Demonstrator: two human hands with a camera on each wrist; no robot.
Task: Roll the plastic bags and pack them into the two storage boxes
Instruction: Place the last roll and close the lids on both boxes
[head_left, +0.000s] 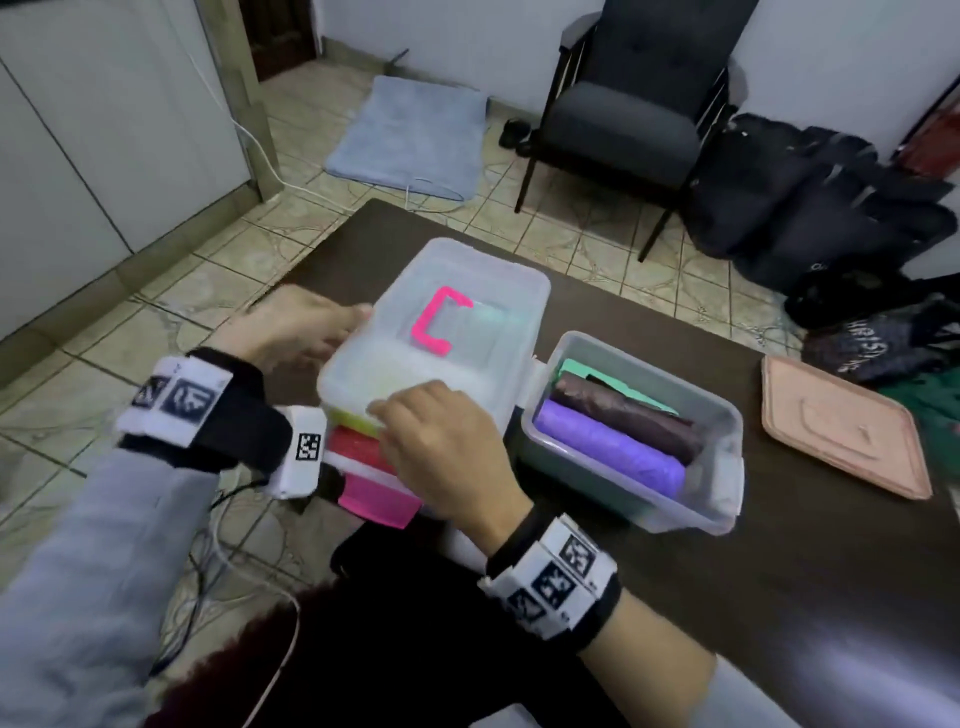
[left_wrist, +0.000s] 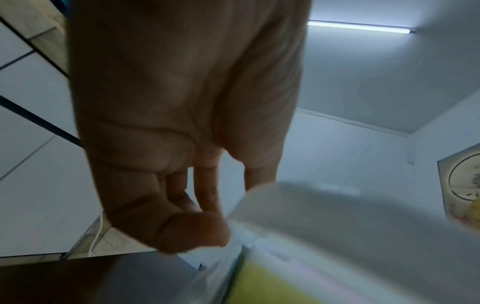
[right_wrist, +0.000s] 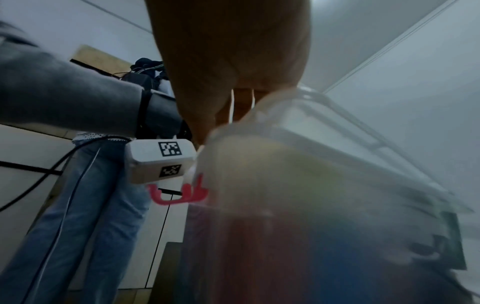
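A clear storage box with a translucent lid (head_left: 467, 280) and pink handle (head_left: 439, 327) sits at the table's left. Through its front wall show a yellow-green roll (head_left: 353, 421) and a red roll (head_left: 358, 449). My left hand (head_left: 332, 322) holds the lid's left edge, its fingers curled at the rim (left_wrist: 197, 222). At the front edge, my right hand (head_left: 415, 415) curls its fingers over the lid (right_wrist: 324, 115). The second box (head_left: 722, 499) stands open on the right with a purple roll (head_left: 608, 452), a brown roll (head_left: 623, 415) and a green bag (head_left: 597, 376) inside.
A peach lid (head_left: 841, 426) lies flat on the dark table (head_left: 779, 597), right of the open box. A pink latch (head_left: 379, 499) hangs at the left box's front. A dark chair (head_left: 634, 104), black bags (head_left: 810, 197) and a blue mat (head_left: 410, 135) are on the tiled floor beyond.
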